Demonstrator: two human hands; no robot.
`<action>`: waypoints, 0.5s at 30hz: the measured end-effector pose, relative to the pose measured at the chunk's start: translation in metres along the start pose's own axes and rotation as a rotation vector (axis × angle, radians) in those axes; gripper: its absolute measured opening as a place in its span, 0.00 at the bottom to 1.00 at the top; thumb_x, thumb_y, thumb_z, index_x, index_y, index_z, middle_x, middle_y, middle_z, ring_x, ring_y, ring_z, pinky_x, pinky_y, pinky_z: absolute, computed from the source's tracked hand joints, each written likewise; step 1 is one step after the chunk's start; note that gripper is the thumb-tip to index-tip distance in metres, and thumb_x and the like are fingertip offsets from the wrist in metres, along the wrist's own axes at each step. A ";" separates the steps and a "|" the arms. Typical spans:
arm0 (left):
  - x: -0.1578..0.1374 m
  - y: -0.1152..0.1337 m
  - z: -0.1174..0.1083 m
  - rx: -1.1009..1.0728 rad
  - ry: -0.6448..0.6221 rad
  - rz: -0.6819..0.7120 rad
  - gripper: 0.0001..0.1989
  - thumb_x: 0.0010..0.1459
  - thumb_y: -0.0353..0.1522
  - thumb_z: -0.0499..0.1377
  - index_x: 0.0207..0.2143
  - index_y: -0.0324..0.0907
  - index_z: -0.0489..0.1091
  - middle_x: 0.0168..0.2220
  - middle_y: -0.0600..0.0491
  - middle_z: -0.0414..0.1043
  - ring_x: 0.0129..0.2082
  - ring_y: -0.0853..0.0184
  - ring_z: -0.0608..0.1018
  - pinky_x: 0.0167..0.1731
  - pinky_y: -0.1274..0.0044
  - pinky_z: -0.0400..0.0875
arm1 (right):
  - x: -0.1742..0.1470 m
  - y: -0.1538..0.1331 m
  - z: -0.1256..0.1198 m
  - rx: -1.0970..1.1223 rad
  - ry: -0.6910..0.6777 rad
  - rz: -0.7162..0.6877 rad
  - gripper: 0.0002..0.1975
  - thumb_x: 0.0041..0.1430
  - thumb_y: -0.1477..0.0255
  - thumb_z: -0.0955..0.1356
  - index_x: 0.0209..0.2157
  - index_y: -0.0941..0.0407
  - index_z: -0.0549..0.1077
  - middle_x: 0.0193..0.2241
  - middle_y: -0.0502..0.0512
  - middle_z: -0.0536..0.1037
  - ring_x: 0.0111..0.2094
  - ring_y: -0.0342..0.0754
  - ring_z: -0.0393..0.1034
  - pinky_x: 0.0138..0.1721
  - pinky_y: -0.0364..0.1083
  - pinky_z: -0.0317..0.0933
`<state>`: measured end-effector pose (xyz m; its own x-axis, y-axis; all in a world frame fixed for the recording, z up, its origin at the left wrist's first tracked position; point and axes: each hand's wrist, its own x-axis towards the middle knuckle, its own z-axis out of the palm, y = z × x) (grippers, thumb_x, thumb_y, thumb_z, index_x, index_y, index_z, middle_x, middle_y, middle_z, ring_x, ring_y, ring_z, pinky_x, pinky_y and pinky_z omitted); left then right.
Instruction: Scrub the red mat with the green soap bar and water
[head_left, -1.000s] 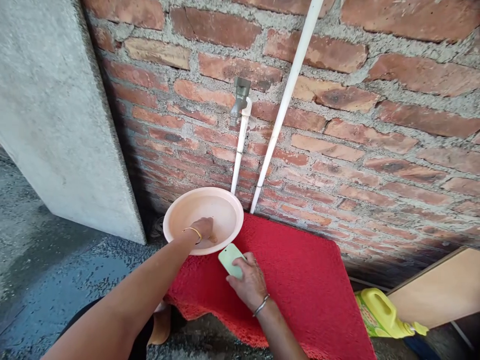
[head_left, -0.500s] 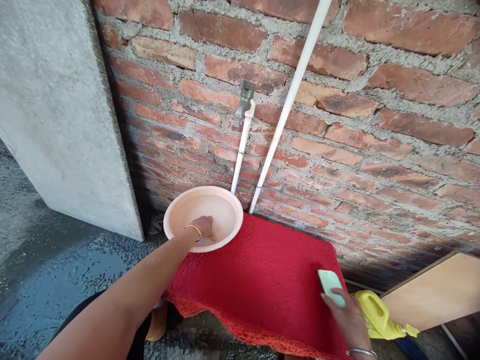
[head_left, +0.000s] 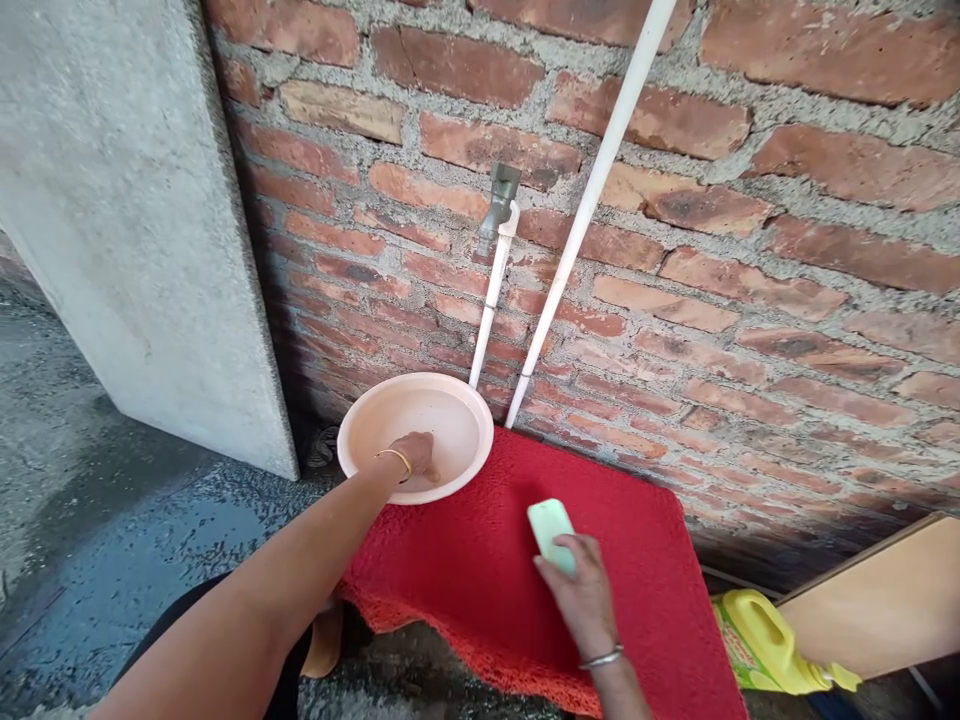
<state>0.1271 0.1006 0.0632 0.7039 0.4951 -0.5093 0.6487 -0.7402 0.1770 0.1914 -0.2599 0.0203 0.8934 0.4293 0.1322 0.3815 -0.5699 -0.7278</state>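
My left hand (head_left: 414, 454) reaches down into a pale pink basin (head_left: 352, 430). Its fingers are curled, and what they hold, if anything, is hidden. On the right, my right hand (head_left: 583, 592) grips a pale green oblong block with rounded corners (head_left: 550, 522); its underside is out of sight. The block is over the middle of a red textured cloth (head_left: 637, 540) with a crocheted-looking edge. The cloth lies spread over a low surface, and the basin is at its far left end.
A brick wall (head_left: 795, 290) stands behind, with a tap (head_left: 500, 200) and a white pipe (head_left: 592, 205). A concrete slab (head_left: 157, 230) is at left above wet floor (head_left: 165, 570). A yellow jug (head_left: 765, 645) lies at lower right beside a tan board (head_left: 877, 600).
My right hand has moved left across the red cloth with the pale green block, from near its right edge to the middle. My left hand stays in the basin.
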 end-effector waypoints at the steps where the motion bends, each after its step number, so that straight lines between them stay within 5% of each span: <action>1: 0.000 0.000 0.000 0.004 0.002 0.001 0.42 0.40 0.42 0.72 0.57 0.37 0.69 0.59 0.32 0.70 0.56 0.47 0.76 0.49 0.67 0.73 | -0.005 -0.019 0.018 0.028 -0.071 -0.067 0.12 0.47 0.61 0.71 0.35 0.49 0.78 0.41 0.53 0.73 0.41 0.50 0.73 0.45 0.48 0.70; 5: 0.000 -0.001 0.000 0.018 0.010 -0.002 0.41 0.40 0.41 0.72 0.56 0.36 0.69 0.58 0.32 0.71 0.56 0.47 0.76 0.49 0.67 0.73 | -0.022 -0.076 0.067 -0.002 -0.287 -0.235 0.14 0.46 0.72 0.73 0.38 0.49 0.77 0.43 0.52 0.73 0.45 0.49 0.72 0.47 0.47 0.68; 8: 0.002 -0.002 0.001 0.020 0.006 0.002 0.41 0.41 0.41 0.72 0.57 0.35 0.68 0.58 0.31 0.70 0.56 0.47 0.75 0.49 0.67 0.73 | -0.025 -0.086 0.075 -0.067 -0.341 -0.262 0.15 0.46 0.73 0.75 0.38 0.49 0.77 0.45 0.53 0.73 0.46 0.51 0.72 0.48 0.48 0.68; 11: 0.004 -0.002 0.002 0.012 0.005 0.001 0.42 0.40 0.41 0.72 0.58 0.35 0.68 0.59 0.31 0.69 0.57 0.47 0.75 0.50 0.66 0.72 | -0.018 -0.064 0.060 -0.062 -0.286 -0.220 0.13 0.46 0.73 0.74 0.37 0.49 0.77 0.43 0.52 0.73 0.45 0.50 0.72 0.48 0.47 0.68; 15: 0.008 -0.004 0.005 -0.028 0.024 0.000 0.41 0.37 0.40 0.73 0.55 0.36 0.71 0.57 0.31 0.71 0.54 0.46 0.77 0.48 0.66 0.74 | -0.005 -0.006 0.009 -0.018 -0.133 -0.077 0.10 0.49 0.63 0.71 0.35 0.49 0.77 0.42 0.52 0.73 0.43 0.51 0.73 0.47 0.48 0.69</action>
<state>0.1289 0.1049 0.0545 0.7107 0.5059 -0.4888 0.6559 -0.7277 0.2005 0.1826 -0.2524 0.0174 0.8227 0.5604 0.0957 0.4528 -0.5441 -0.7063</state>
